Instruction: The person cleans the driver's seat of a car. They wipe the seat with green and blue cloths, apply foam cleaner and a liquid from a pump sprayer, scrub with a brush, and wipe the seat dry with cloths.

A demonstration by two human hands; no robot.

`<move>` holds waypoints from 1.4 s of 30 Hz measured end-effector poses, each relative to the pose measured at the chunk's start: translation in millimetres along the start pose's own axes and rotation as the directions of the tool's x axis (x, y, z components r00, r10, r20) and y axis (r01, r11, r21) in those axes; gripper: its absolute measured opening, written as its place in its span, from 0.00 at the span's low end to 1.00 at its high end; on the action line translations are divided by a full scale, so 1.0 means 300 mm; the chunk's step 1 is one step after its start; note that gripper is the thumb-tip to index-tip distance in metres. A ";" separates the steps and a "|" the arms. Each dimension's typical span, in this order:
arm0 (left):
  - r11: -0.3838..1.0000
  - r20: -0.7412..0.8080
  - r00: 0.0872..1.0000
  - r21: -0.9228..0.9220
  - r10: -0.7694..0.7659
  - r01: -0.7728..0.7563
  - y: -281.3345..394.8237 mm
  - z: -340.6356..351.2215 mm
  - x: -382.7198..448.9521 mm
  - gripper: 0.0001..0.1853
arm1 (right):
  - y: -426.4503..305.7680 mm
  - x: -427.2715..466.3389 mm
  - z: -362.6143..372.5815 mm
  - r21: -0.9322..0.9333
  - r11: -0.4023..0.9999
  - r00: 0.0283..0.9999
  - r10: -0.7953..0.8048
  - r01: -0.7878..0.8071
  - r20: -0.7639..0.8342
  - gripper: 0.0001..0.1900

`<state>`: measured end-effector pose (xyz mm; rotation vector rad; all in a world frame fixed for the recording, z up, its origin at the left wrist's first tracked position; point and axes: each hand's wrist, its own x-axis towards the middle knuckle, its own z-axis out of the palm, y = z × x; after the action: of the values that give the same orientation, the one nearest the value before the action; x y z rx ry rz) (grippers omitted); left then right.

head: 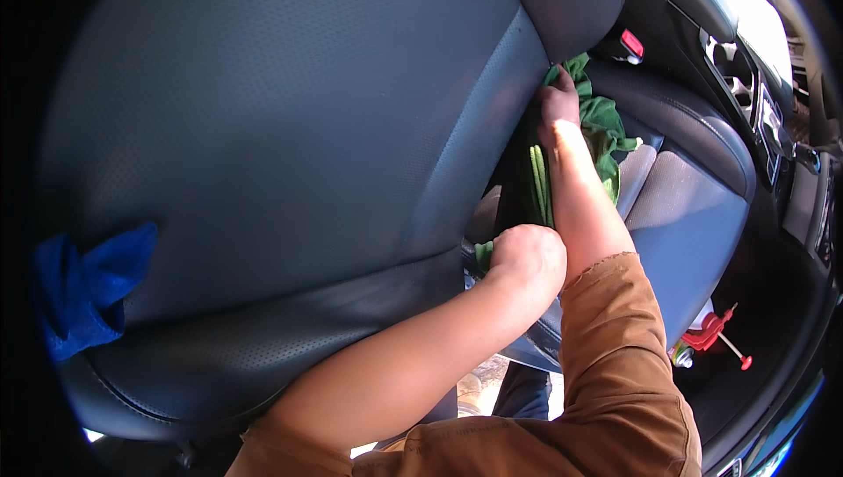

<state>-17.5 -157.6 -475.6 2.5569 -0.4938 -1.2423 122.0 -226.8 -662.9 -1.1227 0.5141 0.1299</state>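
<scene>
A green cloth [602, 121] lies bunched along the crease between the backrest [296, 114] and the cushion [685, 194] of a dark perforated leather car seat. My right hand [560, 98] grips the cloth at the far inner end of the crease, its fingers partly hidden. Closer to me, my left hand [529, 252] is closed in a fist, with a bit of green cloth poking out beside it. Folded cloth edges of lighter green run between the two hands. What lies under my left fist is hidden.
A blue cloth [92, 289] hangs on the seat at far left. Past the cushion are a red seat-belt buckle [632, 45] and the centre console [737, 75]. In the footwell stand a spray can [683, 356] and a red sprayer head [708, 333]. The door sill curves along the right.
</scene>
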 end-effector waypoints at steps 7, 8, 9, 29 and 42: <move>0.988 0.175 0.977 0.076 0.117 -0.132 0.010 0.010 -0.006 0.06 | -0.058 0.022 -0.024 -0.806 0.589 0.981 0.113 0.060 0.156 0.18; 0.997 0.233 0.970 0.018 0.068 -0.074 0.013 0.014 -0.010 0.07 | -0.024 -0.014 -0.020 -0.860 0.505 0.964 0.184 0.074 0.191 0.15; 0.987 0.289 0.949 0.056 0.125 -0.147 0.013 0.018 -0.015 0.08 | 0.005 -0.055 -0.031 -0.898 0.424 0.904 0.330 0.115 0.271 0.13; 0.994 0.333 0.939 0.042 0.085 -0.105 0.005 -0.002 0.010 0.12 | -0.108 -0.052 0.043 -0.946 0.325 0.984 -0.171 0.013 -0.045 0.16; 0.984 0.157 0.977 -0.125 0.142 -0.123 0.035 -0.023 0.006 0.09 | -0.101 -0.040 -0.077 -0.791 -0.389 0.845 -0.053 0.473 0.532 0.19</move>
<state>-12.9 -167.4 -468.8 2.2978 -0.5999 -1.3988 114.5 -258.6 -640.0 -2.9628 -0.4686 0.2851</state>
